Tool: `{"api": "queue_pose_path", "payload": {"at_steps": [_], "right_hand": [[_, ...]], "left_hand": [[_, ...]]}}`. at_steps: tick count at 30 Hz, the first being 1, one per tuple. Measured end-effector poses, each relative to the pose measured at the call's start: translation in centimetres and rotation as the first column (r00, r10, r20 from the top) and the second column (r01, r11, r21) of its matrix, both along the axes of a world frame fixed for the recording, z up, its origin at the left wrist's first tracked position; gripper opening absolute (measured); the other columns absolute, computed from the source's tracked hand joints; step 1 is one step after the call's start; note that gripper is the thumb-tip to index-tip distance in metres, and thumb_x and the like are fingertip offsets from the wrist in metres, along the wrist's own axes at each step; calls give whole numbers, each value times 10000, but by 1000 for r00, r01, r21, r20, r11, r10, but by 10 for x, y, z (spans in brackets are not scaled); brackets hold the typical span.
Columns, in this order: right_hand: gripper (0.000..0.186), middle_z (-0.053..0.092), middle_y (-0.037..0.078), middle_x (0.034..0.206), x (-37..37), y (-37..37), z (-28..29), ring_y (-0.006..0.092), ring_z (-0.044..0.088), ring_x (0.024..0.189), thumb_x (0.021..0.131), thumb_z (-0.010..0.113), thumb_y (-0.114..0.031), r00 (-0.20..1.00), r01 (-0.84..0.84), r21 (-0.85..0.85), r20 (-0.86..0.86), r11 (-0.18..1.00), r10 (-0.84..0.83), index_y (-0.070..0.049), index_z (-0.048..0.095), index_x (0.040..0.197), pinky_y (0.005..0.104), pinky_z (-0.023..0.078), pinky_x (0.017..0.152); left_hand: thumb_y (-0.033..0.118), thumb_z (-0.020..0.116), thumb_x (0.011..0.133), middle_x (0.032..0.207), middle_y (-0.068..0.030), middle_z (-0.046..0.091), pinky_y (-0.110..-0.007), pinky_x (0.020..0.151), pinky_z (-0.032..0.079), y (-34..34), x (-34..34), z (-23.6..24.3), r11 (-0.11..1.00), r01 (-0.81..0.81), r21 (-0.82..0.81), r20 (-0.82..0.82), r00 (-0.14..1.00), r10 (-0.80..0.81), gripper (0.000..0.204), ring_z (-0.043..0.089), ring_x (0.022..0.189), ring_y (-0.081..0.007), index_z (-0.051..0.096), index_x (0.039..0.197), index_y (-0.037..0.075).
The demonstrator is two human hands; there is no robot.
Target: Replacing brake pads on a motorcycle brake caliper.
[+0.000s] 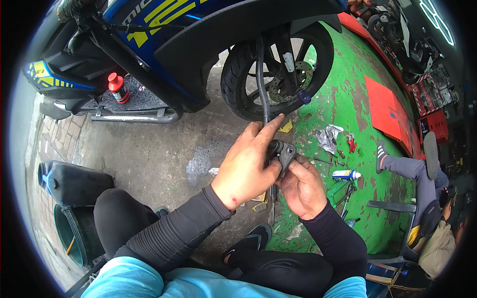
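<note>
Between my hands, in front of the motorcycle's front wheel [233, 82], is a dark grey brake caliper [285, 158] with a bracket plate. My left hand [246, 161] wraps its near side, with the index finger stretched up beside the black hose [262, 84]. My right hand [303, 186] pinches the lower right edge of the bracket between thumb and fingers. Much of the caliper is hidden behind my left hand. The brake disc [293, 82] shows on the wheel beyond.
A red bottle [118, 88] stands on the scooter's footboard. On the green floor at right lie a crumpled rag [329, 137], a red-handled tool [352, 143] and a spray can [346, 175]. A dark jerrycan [74, 184] and a bucket [74, 233] are at left. A person's leg [405, 166] extends in from the right.
</note>
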State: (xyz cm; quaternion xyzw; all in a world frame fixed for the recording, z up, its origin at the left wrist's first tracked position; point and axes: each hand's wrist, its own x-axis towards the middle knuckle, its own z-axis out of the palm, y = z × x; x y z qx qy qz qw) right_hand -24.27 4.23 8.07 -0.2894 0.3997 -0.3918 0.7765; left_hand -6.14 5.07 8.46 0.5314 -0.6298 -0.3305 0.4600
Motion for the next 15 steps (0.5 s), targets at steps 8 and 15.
{"api": "queue_pose_path", "payload": {"at_steps": [8, 15], "right_hand": [[260, 691, 78, 1206, -1, 0, 1, 193, 648, 1132, 1028, 588, -133, 1000, 12, 3, -3, 1000, -12, -21, 623, 1259, 426, 471, 1056], [273, 677, 101, 1236, -6, 6, -13, 224, 634, 1163, 1013, 565, -111, 998, 34, -123, 47, 992, -29, -10, 629, 1258, 418, 466, 1056]], "left_hand": [[71, 648, 779, 1299, -232, 545, -404, 999, 498, 0, 1, 2, 999, 10, 46, -61, 998, -7, 728, 596, 1169, -378, 473, 1484, 35], [111, 694, 763, 1268, -237, 577, -419, 996, 508, -1, 2, -1, 1000, 3, 8, -79, 997, -3, 637, 620, 1141, -401, 574, 1383, 21]]}}
